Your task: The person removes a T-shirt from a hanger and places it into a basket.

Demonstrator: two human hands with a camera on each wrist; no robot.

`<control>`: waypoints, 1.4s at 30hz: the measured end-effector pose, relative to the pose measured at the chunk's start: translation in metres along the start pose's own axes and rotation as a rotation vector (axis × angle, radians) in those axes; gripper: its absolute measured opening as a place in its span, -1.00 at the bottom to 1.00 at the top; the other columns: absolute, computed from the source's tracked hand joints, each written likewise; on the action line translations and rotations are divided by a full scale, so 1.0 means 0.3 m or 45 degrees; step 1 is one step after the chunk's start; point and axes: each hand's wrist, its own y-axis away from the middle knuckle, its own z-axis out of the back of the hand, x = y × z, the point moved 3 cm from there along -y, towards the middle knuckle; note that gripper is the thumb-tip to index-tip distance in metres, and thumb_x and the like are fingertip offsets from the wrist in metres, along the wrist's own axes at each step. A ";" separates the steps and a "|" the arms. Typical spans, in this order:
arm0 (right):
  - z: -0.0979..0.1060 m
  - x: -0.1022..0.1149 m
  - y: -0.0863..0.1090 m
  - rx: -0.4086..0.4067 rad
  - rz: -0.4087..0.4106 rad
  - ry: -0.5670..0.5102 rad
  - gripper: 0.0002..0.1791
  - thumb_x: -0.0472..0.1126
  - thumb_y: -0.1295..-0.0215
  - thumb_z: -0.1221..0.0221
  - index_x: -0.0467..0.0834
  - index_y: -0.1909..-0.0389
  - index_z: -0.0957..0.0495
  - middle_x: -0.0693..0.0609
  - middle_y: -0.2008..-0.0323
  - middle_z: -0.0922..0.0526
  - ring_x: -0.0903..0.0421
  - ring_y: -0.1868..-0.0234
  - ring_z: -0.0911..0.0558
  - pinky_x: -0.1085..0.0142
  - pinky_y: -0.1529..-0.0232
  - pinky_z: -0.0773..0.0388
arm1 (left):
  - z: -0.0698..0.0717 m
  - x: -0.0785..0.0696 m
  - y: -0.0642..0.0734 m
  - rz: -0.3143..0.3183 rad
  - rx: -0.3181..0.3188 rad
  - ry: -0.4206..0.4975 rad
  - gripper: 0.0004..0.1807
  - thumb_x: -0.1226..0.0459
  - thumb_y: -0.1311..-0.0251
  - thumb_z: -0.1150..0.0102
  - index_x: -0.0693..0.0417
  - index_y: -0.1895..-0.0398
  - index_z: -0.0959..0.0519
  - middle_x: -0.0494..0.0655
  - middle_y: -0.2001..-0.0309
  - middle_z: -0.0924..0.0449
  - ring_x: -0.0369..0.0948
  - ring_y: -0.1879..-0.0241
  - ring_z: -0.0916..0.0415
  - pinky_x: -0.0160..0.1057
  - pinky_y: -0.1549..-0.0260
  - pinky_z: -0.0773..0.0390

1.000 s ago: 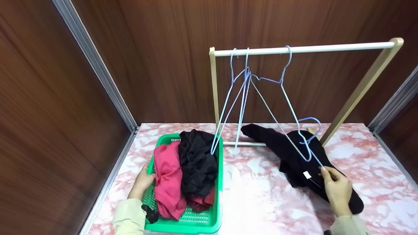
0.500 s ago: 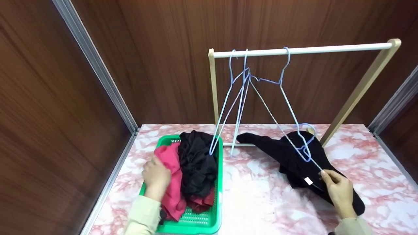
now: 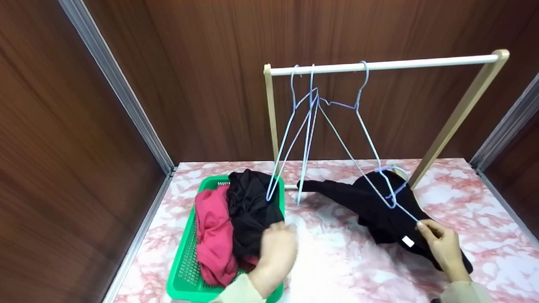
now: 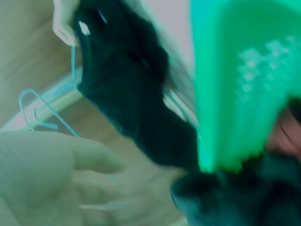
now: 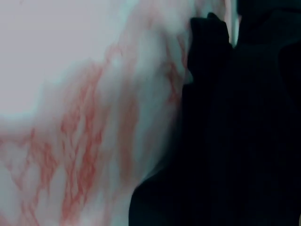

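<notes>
My right hand (image 3: 442, 246) pinches the wire of a light-blue clothes hanger (image 3: 406, 213) between thumb and fingers. That hanger is in or over a black garment (image 3: 379, 210) with a white tag, spread on the table; how far it goes inside is hidden. Blurred, my left hand (image 3: 278, 248) passes over the right side of a green basket (image 3: 179, 277). In the left wrist view its fingers (image 4: 96, 157) look extended, with nothing held. The basket holds a pink-red garment (image 3: 214, 235) and a crumpled black garment (image 3: 248, 210). The right wrist view shows mostly black cloth (image 5: 235, 136).
A clothes rack with a white rail (image 3: 404, 65) and wooden posts (image 3: 459, 118) stands at the back. Several wire hangers (image 3: 290, 130) hang from it, one overlapping the held hanger in view. Marbled table (image 3: 332, 248) lies between basket and black garment; wood-look panels enclose it.
My left hand has left the basket's left rim and swept right across the clothes to its right side. My right hand keeps its pinch on the hanger; the garment's far end has shifted left.
</notes>
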 end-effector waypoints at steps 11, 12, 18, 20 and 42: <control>0.021 -0.018 0.014 0.165 0.126 -0.066 -0.84 -0.51 -0.20 -0.11 -0.30 0.49 -0.60 0.42 0.57 -0.53 0.50 0.48 -0.47 0.68 0.35 -0.33 | -0.087 -0.151 -0.132 -0.376 0.059 0.443 -0.51 0.15 -0.28 -0.08 -0.09 -0.29 -0.39 -0.11 -0.23 -0.47 -0.15 -0.25 -0.40 -0.16 -0.18 -0.44; 0.018 -0.015 0.014 0.199 0.148 -0.082 -0.82 -0.53 -0.20 -0.10 -0.28 0.50 -0.60 0.41 0.56 -0.53 0.49 0.47 -0.47 0.66 0.35 -0.34 | -0.096 -0.166 -0.139 -0.373 0.065 0.411 -0.51 0.10 -0.30 -0.05 -0.11 -0.30 -0.38 -0.12 -0.25 -0.46 -0.17 -0.26 -0.39 -0.18 -0.19 -0.43; -0.002 0.007 0.017 0.396 0.257 -0.144 -0.74 -0.55 -0.20 -0.06 -0.19 0.55 -0.55 0.36 0.56 -0.51 0.45 0.48 -0.43 0.52 0.43 -0.32 | -0.161 -0.228 -0.161 -0.345 0.223 0.317 -0.46 -0.10 -0.36 0.13 -0.26 -0.37 -0.28 -0.20 -0.24 -0.46 -0.21 -0.24 -0.40 -0.17 -0.25 -0.35; -0.004 0.013 0.018 0.425 0.262 -0.143 -0.74 -0.54 -0.21 -0.07 -0.19 0.56 -0.54 0.34 0.57 -0.50 0.44 0.49 -0.42 0.50 0.44 -0.31 | -0.178 -0.233 -0.162 -0.351 0.256 0.363 -0.51 -0.10 -0.36 0.16 -0.29 -0.32 -0.35 -0.21 -0.13 -0.54 -0.21 -0.13 -0.48 -0.15 -0.23 -0.36; -0.120 0.173 0.007 0.432 0.358 -0.174 -0.79 -0.53 -0.24 -0.07 -0.41 0.15 -0.60 0.27 0.59 -0.43 0.41 0.57 -0.35 0.42 0.60 -0.26 | -0.203 -0.220 -0.136 -0.048 0.139 0.950 -0.78 0.03 -0.30 -0.03 -0.20 0.38 -0.64 -0.31 0.40 -0.71 -0.22 0.40 -0.68 -0.30 0.58 -0.48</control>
